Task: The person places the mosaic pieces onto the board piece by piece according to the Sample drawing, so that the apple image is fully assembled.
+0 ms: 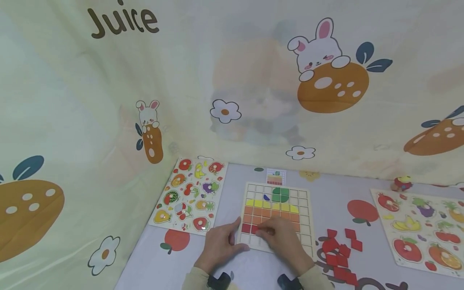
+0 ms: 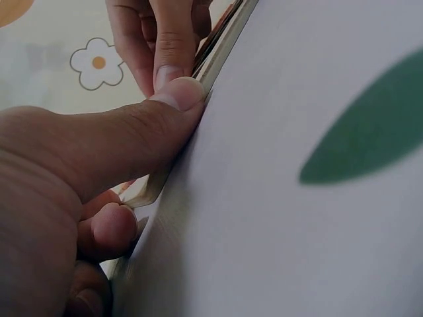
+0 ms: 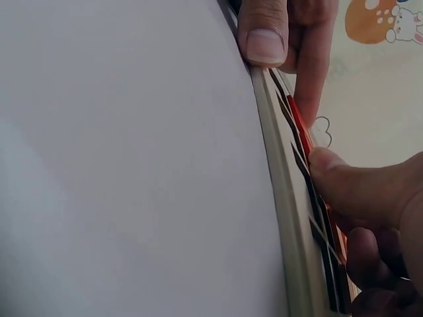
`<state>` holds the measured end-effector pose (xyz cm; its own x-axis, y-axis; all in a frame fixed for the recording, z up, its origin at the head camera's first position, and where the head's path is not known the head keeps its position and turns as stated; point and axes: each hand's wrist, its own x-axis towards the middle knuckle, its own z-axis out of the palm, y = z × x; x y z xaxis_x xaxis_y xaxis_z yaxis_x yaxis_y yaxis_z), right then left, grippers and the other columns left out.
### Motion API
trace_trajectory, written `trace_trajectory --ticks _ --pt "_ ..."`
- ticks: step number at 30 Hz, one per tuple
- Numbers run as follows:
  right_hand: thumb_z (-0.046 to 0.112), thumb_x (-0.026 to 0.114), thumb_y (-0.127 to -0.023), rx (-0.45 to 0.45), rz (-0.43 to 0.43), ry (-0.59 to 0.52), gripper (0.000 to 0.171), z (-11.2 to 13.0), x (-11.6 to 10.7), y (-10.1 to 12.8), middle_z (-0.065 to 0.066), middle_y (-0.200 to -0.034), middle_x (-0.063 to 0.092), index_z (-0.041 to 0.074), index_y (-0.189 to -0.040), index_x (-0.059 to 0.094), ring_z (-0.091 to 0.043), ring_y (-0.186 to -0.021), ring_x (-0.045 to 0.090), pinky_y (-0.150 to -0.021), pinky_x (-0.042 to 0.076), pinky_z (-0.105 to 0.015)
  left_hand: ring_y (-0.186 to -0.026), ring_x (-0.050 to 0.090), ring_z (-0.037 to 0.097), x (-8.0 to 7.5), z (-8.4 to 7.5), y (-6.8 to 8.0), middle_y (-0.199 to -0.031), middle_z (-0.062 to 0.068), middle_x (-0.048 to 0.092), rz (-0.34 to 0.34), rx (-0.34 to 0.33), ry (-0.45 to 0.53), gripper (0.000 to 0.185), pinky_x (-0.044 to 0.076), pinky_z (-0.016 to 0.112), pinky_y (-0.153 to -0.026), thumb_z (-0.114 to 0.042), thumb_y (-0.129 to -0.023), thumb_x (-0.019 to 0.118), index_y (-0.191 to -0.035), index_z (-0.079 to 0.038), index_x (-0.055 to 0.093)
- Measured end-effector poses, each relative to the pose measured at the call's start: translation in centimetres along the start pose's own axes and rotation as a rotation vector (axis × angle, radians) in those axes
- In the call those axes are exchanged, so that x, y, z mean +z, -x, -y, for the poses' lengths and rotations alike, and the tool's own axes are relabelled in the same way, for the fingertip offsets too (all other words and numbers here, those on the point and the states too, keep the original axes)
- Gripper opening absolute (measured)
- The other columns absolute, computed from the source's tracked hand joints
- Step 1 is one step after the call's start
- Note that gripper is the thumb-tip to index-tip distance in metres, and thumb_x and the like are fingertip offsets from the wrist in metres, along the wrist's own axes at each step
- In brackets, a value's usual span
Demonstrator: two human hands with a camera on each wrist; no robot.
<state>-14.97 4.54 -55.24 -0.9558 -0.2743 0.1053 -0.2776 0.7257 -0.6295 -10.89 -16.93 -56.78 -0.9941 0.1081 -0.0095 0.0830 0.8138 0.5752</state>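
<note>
A wooden grid board lies on the table with coloured tiles in its cells: green shapes, a blue piece, a yellow row, orange rows and red tiles lower left. My left hand grips the board's near left corner, thumb along the near edge and index finger at the left side. The fingers of my right hand are over the red row, with thumb and fingertips pinching a red tile at its cell. The right hand hides the cells beneath it.
Loose red tiles lie scattered right of the board. A small picture card sits behind it. Fruit puzzle boards lie at the left and right. A small red and yellow toy stands at the back right.
</note>
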Motion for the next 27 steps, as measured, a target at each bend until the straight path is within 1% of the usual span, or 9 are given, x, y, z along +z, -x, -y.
trace_trajectory --ticks 4,8,11,12,16,19,22,25,27 --pt "0.025 0.09 -0.086 0.019 0.019 -0.021 0.018 -0.6 0.0 0.1 0.012 -0.1 0.077 0.027 -0.102 0.085 -0.004 -0.09 0.062 -0.083 0.054 -0.032 -0.057 0.039 0.001 0.0 -0.1 0.0 -0.066 -0.016 0.047 0.003 -0.001 0.003 0.087 0.031 0.019 -0.058 -0.051 -0.08 0.09 -0.155 -0.021 0.057" --pt "0.025 0.087 -0.09 0.048 0.007 -0.069 0.019 -1.8 -1.0 0.5 0.013 -0.105 0.077 0.028 -0.108 0.084 -0.004 -0.092 0.063 -0.086 0.057 -0.031 -0.057 0.039 0.0 0.0 -0.1 0.0 -0.066 -0.016 0.047 0.01 -0.005 0.01 0.086 0.031 0.019 -0.058 -0.05 -0.081 0.09 -0.155 -0.021 0.057" --pt "0.025 0.086 -0.091 0.063 -0.024 -0.077 0.022 -3.2 -2.8 1.0 0.009 -0.107 0.078 0.025 -0.113 0.083 -0.007 -0.091 0.064 -0.083 0.057 -0.027 -0.058 0.039 0.0 0.0 -0.1 0.0 -0.066 -0.016 0.047 0.012 -0.008 0.014 0.086 0.031 0.019 -0.058 -0.049 -0.081 0.09 -0.155 -0.021 0.057" --pt "0.027 0.086 -0.091 0.085 -0.025 -0.073 0.025 -3.8 -3.6 1.1 0.008 -0.107 0.077 0.023 -0.115 0.082 -0.009 -0.09 0.064 -0.081 0.056 -0.025 -0.058 0.039 0.0 0.0 -0.1 0.0 -0.066 -0.016 0.047 0.014 -0.01 0.017 0.086 0.031 0.019 -0.058 -0.049 -0.081 0.09 -0.155 -0.021 0.057" --pt "0.032 0.088 -0.088 0.171 0.002 0.011 0.04 -7.0 -7.0 1.8 0.0 -0.106 0.077 0.016 -0.123 0.079 -0.014 -0.084 0.062 -0.07 0.053 -0.024 -0.057 0.039 0.001 0.1 -0.1 0.0 -0.066 -0.016 0.048 0.021 -0.017 0.017 0.086 0.032 0.02 -0.058 -0.049 -0.081 0.09 -0.155 -0.022 0.057" --pt "0.03 0.091 -0.085 0.21 0.041 0.095 0.05 -9.7 -9.4 2.4 -0.008 -0.107 0.074 0.008 -0.127 0.076 -0.019 -0.085 0.061 -0.071 0.055 -0.033 -0.057 0.04 0.001 0.1 -0.2 0.1 -0.066 -0.015 0.048 0.025 -0.023 0.02 0.086 0.032 0.02 -0.058 -0.049 -0.081 0.09 -0.155 -0.022 0.057" --pt "0.026 0.092 -0.083 0.214 0.057 0.145 0.053 -11.8 -11.3 3.3 -0.012 -0.111 0.073 0.005 -0.129 0.074 -0.023 -0.092 0.063 -0.082 0.059 -0.045 -0.058 0.041 0.002 0.1 -0.3 0.1 -0.066 -0.015 0.048 0.025 -0.03 0.024 0.086 0.032 0.02 -0.058 -0.049 -0.081 0.091 -0.155 -0.022 0.056" --pt "0.024 0.093 -0.081 0.206 0.055 0.151 0.053 -12.8 -12.3 4.0 -0.014 -0.112 0.074 0.004 -0.127 0.075 -0.025 -0.095 0.064 -0.087 0.058 -0.053 -0.058 0.04 0.002 0.1 -0.3 0.1 -0.066 -0.015 0.048 0.022 -0.033 0.02 0.086 0.032 0.02 -0.058 -0.05 -0.08 0.09 -0.155 -0.022 0.057" --pt "0.024 0.093 -0.082 0.217 0.053 0.135 0.051 -13.1 -12.6 4.3 -0.013 -0.11 0.075 0.005 -0.126 0.076 -0.024 -0.094 0.065 -0.088 0.059 -0.054 -0.057 0.039 0.001 0.0 -0.3 0.0 -0.065 -0.015 0.047 0.015 -0.025 0.014 0.086 0.031 0.02 -0.058 -0.05 -0.08 0.09 -0.154 -0.021 0.057"
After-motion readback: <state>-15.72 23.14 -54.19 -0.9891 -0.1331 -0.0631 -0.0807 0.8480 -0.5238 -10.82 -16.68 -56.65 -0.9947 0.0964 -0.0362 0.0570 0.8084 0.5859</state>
